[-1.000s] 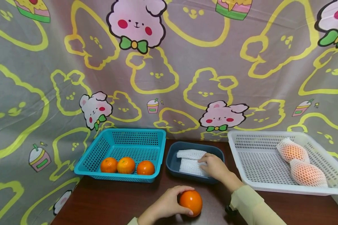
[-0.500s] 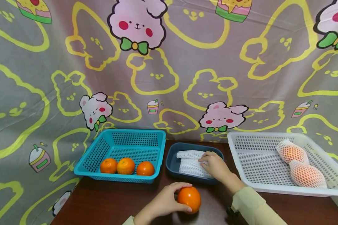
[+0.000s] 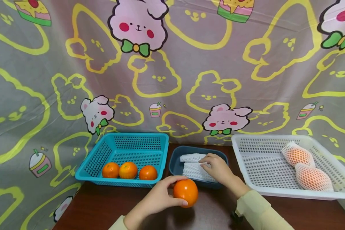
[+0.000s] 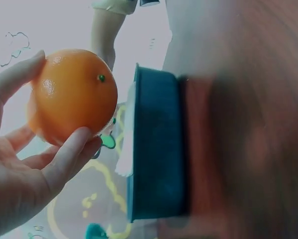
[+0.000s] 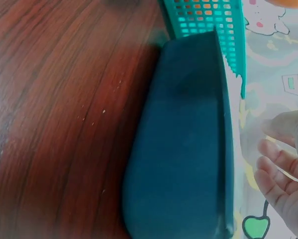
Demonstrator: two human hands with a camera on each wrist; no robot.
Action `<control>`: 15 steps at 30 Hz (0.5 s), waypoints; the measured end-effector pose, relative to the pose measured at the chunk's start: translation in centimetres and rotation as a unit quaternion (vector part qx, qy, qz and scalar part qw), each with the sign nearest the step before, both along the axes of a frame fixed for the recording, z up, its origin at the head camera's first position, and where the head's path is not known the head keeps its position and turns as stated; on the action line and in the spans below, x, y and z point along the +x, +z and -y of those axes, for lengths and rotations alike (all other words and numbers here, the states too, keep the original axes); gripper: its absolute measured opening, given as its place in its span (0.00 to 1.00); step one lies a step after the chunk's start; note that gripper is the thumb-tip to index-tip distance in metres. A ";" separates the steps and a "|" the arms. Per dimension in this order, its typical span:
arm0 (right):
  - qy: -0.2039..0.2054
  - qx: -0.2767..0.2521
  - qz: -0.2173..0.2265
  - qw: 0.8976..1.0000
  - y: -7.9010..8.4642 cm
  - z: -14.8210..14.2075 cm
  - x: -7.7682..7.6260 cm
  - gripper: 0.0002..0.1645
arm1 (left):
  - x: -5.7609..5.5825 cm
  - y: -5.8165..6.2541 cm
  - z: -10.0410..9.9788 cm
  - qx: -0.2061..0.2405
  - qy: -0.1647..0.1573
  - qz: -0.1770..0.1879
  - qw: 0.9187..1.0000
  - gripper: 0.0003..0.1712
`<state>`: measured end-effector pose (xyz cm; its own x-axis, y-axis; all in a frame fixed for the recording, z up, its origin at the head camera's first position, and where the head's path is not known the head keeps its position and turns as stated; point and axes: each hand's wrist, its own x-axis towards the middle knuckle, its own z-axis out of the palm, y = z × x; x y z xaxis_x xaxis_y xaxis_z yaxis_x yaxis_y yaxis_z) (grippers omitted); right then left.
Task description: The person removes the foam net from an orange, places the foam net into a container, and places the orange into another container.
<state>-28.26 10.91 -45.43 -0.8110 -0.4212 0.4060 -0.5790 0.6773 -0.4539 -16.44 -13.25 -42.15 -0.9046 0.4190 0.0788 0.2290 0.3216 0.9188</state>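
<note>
My left hand (image 3: 161,197) grips an orange (image 3: 186,192) between thumb and fingers, off the table in front of the dark blue tray (image 3: 172,169). A green stem spot shows on the orange (image 4: 74,97) in the left wrist view. My right hand (image 3: 218,169) is over the tray's right side, beside white foam net sleeves (image 3: 194,169). In the right wrist view the fingers of the right hand (image 5: 288,167) are loosely bent and apart, with nothing visible between them. Whether the fingertips touch the foam cannot be told.
A turquoise basket (image 3: 138,135) on the left holds three oranges (image 3: 128,170). To the right, a white basket (image 3: 264,191) contains two fruits in foam nets (image 3: 313,177). A patterned cloth (image 3: 172,64) hangs behind the dark wooden table (image 3: 103,204).
My left hand has lifted the orange and carried it slightly left and away from me. The right hand has shifted a little over the tray, its fingers rising from the foam nets.
</note>
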 end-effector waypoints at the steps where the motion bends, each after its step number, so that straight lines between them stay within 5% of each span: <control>1: 0.001 -0.002 0.004 1.000 0.1 0.1 0.1 0.08 | 0.0 0.3 0.2 0.003 0.002 0.000 1.000 0.35; 15: 0.048 -0.043 0.021 0.998 0.7 2.8 0.9 0.11 | -0.7 3.5 4.2 -0.044 0.088 -0.034 0.995 0.38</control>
